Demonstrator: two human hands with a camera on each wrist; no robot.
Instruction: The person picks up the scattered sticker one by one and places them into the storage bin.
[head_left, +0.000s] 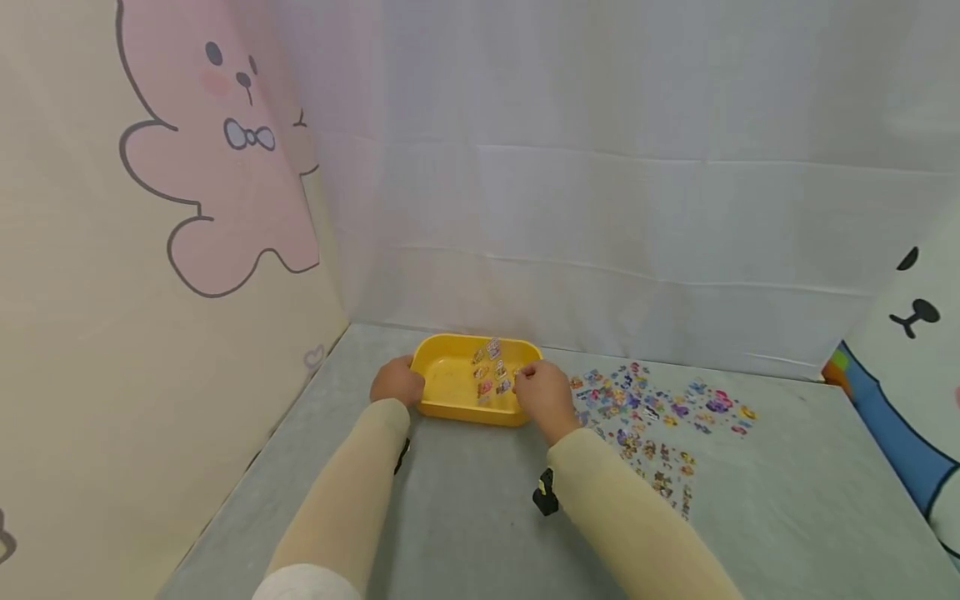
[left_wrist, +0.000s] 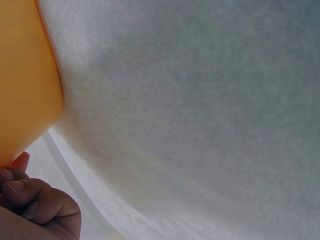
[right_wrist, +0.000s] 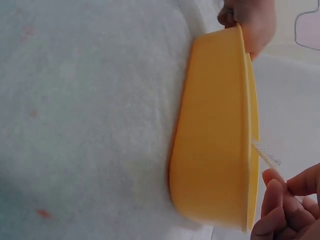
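Note:
A shallow yellow plastic tray (head_left: 468, 412) sits on the grey cloth near the back wall. My left hand (head_left: 397, 382) grips its left end at the rim; the curled fingers (left_wrist: 47, 202) show beside the tray wall in the left wrist view. Over the tray's right half is a clear sticker sheet (head_left: 492, 367) with small printed figures. My right hand (head_left: 545, 398), at the tray's right end, pinches the edge of this sheet between thumb and fingers. In the right wrist view the sheet (right_wrist: 267, 156) stands slightly above the rim, seen nearly edge-on.
Several clear sheets of colourful stickers (head_left: 630, 404) lie spread on the grey cloth (head_left: 795, 483) right of the tray, partly behind the right forearm. White fabric (head_left: 600, 208) hangs behind, and a cream panel with a pink bear (head_left: 217, 167) borders the left side.

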